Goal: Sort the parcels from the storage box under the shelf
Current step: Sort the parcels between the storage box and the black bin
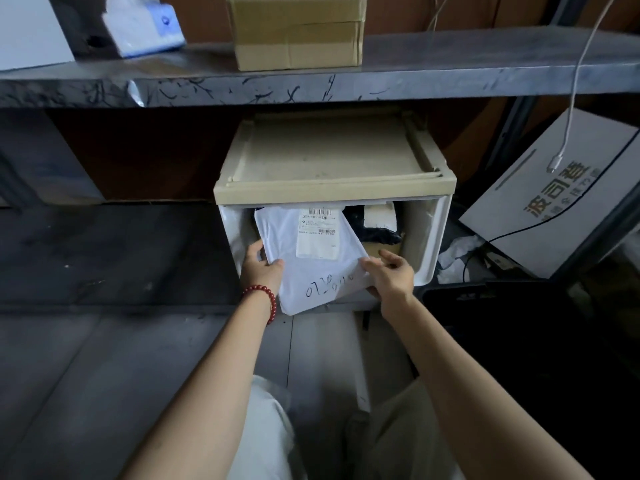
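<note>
The left hand (261, 268) pinches the white mailer parcel (322, 271) by its left edge, and the right hand (391, 275) by its right edge (handwritten digits face up). The parcel is halfway out of the beige storage box (332, 188) beneath the shelf (346, 84).

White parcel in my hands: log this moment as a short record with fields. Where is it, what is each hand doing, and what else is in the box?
parcel: white parcel, printed label up, handwritten digits near its lower end
position: partly out of the open front of the storage box, under the shelf
left: left hand grips the parcel's left edge
right: right hand pinches its right edge
also in box: black parcel behind the white one
on shelf: cardboard box
</note>
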The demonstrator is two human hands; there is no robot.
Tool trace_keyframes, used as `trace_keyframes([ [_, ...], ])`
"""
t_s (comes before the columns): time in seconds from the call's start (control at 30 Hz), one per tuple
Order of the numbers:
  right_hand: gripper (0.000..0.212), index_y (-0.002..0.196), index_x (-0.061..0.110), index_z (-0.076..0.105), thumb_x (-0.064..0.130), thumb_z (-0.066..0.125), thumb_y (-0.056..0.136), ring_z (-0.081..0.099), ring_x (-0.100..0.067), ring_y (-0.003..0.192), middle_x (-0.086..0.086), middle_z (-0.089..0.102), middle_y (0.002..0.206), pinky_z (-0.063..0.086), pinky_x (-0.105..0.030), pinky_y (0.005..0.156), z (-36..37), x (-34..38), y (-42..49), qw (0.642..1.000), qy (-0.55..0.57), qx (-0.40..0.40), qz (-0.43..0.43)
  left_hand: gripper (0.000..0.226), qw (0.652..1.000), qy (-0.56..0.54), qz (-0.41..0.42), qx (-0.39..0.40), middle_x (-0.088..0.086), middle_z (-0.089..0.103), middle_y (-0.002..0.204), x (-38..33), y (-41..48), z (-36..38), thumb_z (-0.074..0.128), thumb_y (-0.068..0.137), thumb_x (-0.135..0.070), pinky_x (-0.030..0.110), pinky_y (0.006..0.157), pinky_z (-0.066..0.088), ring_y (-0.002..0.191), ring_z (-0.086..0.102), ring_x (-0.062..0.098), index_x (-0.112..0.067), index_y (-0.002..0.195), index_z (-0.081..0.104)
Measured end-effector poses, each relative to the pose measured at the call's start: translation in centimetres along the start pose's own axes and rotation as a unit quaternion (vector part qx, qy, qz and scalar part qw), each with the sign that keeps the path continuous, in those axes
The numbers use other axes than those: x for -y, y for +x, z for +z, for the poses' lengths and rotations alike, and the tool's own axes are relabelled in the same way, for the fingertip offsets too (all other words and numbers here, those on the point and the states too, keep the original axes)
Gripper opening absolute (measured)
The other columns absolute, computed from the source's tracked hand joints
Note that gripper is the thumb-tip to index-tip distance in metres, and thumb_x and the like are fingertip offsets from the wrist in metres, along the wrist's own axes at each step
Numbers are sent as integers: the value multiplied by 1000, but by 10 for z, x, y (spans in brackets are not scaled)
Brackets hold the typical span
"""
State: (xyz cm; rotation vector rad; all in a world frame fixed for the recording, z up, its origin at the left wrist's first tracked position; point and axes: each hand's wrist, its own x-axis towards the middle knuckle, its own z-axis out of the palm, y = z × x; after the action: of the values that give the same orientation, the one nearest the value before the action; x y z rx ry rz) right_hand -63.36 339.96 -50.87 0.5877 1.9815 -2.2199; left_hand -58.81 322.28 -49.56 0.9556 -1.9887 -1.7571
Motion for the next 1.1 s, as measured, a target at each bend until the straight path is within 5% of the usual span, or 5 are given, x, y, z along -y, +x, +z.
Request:
trace_keyframes([
  [0.27, 37, 119, 12, 54, 19, 70, 86, 65, -27, 96, -10, 66, 109, 54, -44, 88, -37, 1, -19, 978, -161, 116, -64, 47, 995, 64, 48, 57, 4, 59, 103, 3, -43, -4, 63, 80, 6, 43, 87, 53, 93, 60, 22, -17, 119, 51],
  [0.43, 31, 108, 16, 46, 5, 65, 86, 60, -13, 78, -6, 62, 106, 53, -35, 77, -51, 4, -27, 984, -100, 93, -118, 53, 982, 98, 162, 24, -4, 57, 99, 3, -69, -6, 74, 73, 1, 5, 55, 39, 72, 54, -1, -23, 113, 48],
  [0.7, 42, 99, 19, 70, 2, 32, 93, 61, -22, 106, -4, 65, 118, 51, -35, 94, -66, 16, -36, 980, -62, 166, -87, 17, 989, 68, 121, 53, -4, 69, 107, 4, -86, -13, 66, 86, -12, 15, 80, 46, 98, 63, 11, -24, 98, 70],
  [0.8, 58, 105, 18, 67, -14, 25, 82, 67, -18, 92, -8, 67, 113, 57, -26, 69, -75, 17, -40, 969, -54, 216, -107, 12, 991, 32, 114, 61, -11, 69, 107, 2, -91, -15, 65, 88, -22, 19, 86, 46, 105, 61, 7, -30, 95, 70],
  [1.1, 14, 101, 25, 67, 18, 66, 88, 58, -20, 100, -11, 55, 121, 47, -25, 86, -79, 13, -38, 953, -159, 147, -211, 51, 982, -20, 149, 113, -14, 69, 108, -8, -102, -13, 71, 63, -65, 30, 98, 47, 108, 61, 2, -33, 103, 67],
])
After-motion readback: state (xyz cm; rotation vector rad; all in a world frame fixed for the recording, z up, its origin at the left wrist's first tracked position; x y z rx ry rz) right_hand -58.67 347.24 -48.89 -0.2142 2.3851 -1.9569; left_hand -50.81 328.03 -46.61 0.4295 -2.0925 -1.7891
